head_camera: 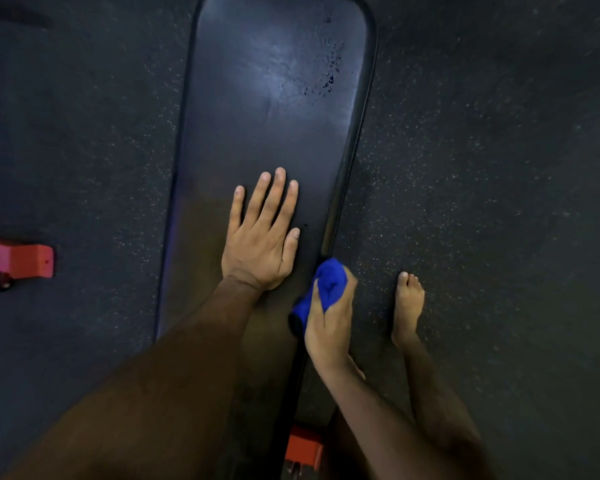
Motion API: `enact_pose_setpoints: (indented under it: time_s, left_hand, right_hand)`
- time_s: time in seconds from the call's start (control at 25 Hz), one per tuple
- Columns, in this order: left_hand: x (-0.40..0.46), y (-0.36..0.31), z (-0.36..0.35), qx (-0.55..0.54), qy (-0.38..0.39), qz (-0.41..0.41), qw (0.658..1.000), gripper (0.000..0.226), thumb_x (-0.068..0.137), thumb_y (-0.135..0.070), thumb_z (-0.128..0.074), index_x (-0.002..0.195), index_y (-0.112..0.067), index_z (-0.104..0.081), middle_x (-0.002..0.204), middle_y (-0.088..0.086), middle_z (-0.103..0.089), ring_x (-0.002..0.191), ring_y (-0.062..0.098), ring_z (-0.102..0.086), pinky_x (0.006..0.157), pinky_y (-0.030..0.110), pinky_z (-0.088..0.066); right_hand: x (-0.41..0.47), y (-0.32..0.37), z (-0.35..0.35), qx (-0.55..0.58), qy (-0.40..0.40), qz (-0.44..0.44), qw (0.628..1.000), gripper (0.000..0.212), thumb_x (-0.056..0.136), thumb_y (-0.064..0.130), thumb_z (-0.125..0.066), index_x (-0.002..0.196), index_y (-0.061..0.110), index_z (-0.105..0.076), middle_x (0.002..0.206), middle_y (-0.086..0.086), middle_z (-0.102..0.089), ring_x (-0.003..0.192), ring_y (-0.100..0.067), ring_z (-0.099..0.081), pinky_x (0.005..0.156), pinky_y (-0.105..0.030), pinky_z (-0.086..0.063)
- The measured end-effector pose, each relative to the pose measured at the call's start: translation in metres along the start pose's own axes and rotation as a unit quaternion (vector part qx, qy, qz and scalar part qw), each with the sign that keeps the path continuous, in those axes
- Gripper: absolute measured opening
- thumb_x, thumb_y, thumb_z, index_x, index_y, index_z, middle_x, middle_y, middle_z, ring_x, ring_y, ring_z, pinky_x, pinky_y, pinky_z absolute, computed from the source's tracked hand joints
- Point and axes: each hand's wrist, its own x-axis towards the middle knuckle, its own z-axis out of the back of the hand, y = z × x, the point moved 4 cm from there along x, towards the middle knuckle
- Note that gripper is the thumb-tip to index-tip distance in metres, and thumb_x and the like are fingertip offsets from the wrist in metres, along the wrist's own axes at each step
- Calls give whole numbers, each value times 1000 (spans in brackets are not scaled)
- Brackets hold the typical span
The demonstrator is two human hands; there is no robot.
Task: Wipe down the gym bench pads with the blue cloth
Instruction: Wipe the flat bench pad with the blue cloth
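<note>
Beside our flat left hand (261,237) on the bench pad (274,116), our right hand (329,320) grips the blue cloth (328,282) at the pad's edge.

The left hand (261,237) lay flat on the black bench pad (274,116), with its fingers straight and spread. The right hand (328,318) gripped the bunched blue cloth (323,289) at the right edge of the pad, just beside the left hand. Small water drops (328,74) were on the far part of the pad. A bare foot (407,306) stood on the dark speckled floor (499,168). A red frame part (21,259) lay at the left.
</note>
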Motion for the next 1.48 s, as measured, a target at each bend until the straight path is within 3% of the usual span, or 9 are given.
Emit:
enact_pose_setpoints:
  time_s: [0.28,0.52,0.6,0.72,0.84,1.12,1.28,1.36,1.48]
  left_hand:
    - [4,0,3,15,19,7,1000,70,102,-43,-31,164,-15,-18,172,9,-11,159,25,-9,127,53,-7]
    - [101,8,42,26,14,58,998,57,95,-55,-43,134,-16,-56,138,12,-54,124,36,-52,106,54,-34]
    - [162,22,42,4,17,76,997,65,100,-55,-37,152,-18,-42,161,10,-37,148,31,-33,120,57,-19]
    - [191,41,14,8,-10,73,997,70,102,-54,-31,163,-23,-20,172,5,-13,159,23,-8,126,56,-2]
    - [183,43,9,18,-28,53,998,71,101,-53,-33,164,-22,-18,172,5,-10,159,25,-7,126,58,-4]
    - [189,43,10,21,-14,48,999,76,98,-51,-35,164,-20,-16,172,7,-11,159,27,-8,125,62,-6]
    - [190,42,12,16,-11,49,999,76,98,-51,-35,164,-19,-17,172,8,-11,159,26,-7,125,61,-5]
    - [189,43,12,19,-14,45,999,76,97,-51,-36,164,-18,-18,172,8,-11,159,26,-8,125,61,-5]
    - [189,43,12,18,-25,43,999,76,97,-50,-38,163,-17,-20,172,9,-12,159,27,-9,125,61,-6]
  right_hand:
    - [184,124,-5,-20,-90,73,993,35,99,28,-53,129,13,-44,131,-9,-56,115,-26,-57,88,-30,-43]
    - [189,133,61,14,-63,83,994,29,100,34,-50,125,22,-43,126,-5,-56,116,-23,-54,104,-38,-42]
    - [188,127,54,27,-66,94,993,33,95,45,-48,123,30,-41,128,1,-53,120,-21,-52,107,-32,-38]
    - [189,124,9,14,-47,125,991,46,92,36,-55,131,14,-45,130,-3,-49,123,-19,-48,110,-28,-34]
    - [211,138,-7,6,-67,107,992,38,96,16,-59,130,7,-46,127,-3,-49,121,-20,-49,105,-23,-34]
    - [360,232,-6,-82,45,134,987,26,97,36,-55,118,21,-54,105,8,-62,97,-14,-59,84,-31,-46]
    - [316,186,4,0,22,70,997,42,97,48,-53,137,43,-41,128,11,-57,118,-10,-54,102,-28,-41]
    - [260,150,3,25,-14,37,999,35,93,57,-50,123,59,-34,129,10,-56,121,-14,-55,105,-30,-40]
    - [237,142,-1,-2,-32,66,997,26,90,58,-46,113,49,-40,119,6,-60,110,-12,-58,98,-29,-42]
